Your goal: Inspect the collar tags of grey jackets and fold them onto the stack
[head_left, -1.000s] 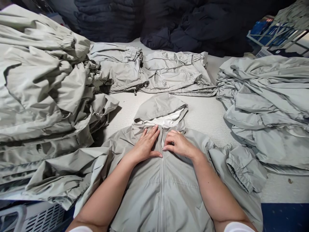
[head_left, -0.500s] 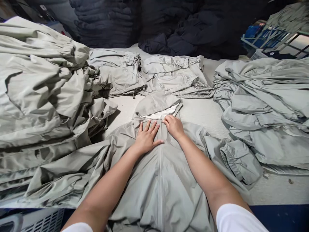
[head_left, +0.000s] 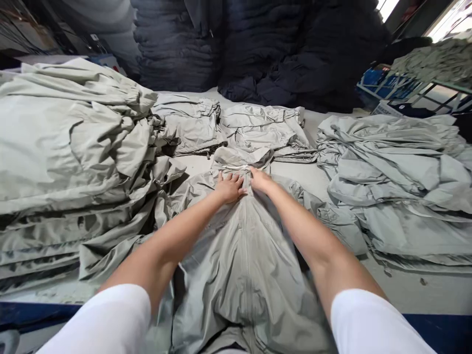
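A light grey hooded jacket (head_left: 224,255) lies front up on the table, its long zip running down the middle and its hood (head_left: 236,156) pointing away from me. My left hand (head_left: 229,188) rests on the upper chest just left of the zip, palm down with fingers spread. Across the zip, my right hand (head_left: 259,180) has its fingers closed on the jacket at the neck, by the top of the zip. Whether the zip's pull is between those fingers is too small to make out. Creases fan down the jacket's front below both hands.
A tall heap of grey garments (head_left: 73,152) stands at the left, another pile (head_left: 401,172) at the right. Two folded grey garments (head_left: 265,128) lie beyond the hood. Dark stacked clothes (head_left: 177,49) rise at the back. A metal rack (head_left: 435,91) stands far right.
My view has tilted up. Both arms reach further forward, and the jacket's front is more bunched and creased. The left hand still lies flat and the right still grips at the neck.
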Tool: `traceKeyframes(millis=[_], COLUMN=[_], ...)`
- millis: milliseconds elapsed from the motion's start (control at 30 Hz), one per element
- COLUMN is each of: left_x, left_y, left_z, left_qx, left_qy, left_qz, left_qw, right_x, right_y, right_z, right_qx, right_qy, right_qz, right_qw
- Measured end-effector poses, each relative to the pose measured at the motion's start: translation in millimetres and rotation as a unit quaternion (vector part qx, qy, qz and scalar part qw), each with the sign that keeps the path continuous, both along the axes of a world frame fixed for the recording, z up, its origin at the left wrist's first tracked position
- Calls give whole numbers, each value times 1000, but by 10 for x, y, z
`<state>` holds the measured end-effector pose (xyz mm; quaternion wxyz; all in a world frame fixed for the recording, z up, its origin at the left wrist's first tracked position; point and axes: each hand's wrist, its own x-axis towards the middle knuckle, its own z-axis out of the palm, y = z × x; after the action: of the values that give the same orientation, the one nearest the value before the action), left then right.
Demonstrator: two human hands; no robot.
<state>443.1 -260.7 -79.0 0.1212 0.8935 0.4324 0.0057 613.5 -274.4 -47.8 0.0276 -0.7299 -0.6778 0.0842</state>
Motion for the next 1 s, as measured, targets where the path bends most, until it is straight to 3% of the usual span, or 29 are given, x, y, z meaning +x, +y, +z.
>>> traceKeyframes(millis=[67, 167, 267, 367, 467, 533, 633, 833, 1000], left_x=[-202, -545, -769, -869, -998, -1121, -1287, -1383, -1432], left_y=[-373, -964, -1303, -1441, -1626, -1807, -2069, -2296, -2345], left_z=[-27, -217, -339, -284, -202, -196, -223, -172, -137], left_qx=[16, 26, 6, -37, -55, -56, -65, -93, -121], left_qy=[-24, -39, -29, -30, -49, -51, -44, -79, -179], left_qz=[-17, -49, -38, -25, -28, -35, -32, -19, -22], left_qw=[999, 998, 999, 999, 997, 997, 996, 992, 976], right_x=[-14, 39, 131, 294, 584, 822, 1103, 1263, 1395], right_y=[-544, -1381, -1817, -1855, -1850, -1911, -2029, -2104, -2107], right_z=[-80, -350, -476, -306, -49, 45, 36, -43, 221], right_qx=[9, 29, 7, 58, 160, 134, 44, 56, 151], right_qy=[-2, -5, 11, 29, -15, -31, -6, 47, 110], right_qz=[32, 95, 120, 82, -55, -172, -300, -365, -388], right_qw=[999, 995, 993, 994, 986, 975, 953, 928, 902])
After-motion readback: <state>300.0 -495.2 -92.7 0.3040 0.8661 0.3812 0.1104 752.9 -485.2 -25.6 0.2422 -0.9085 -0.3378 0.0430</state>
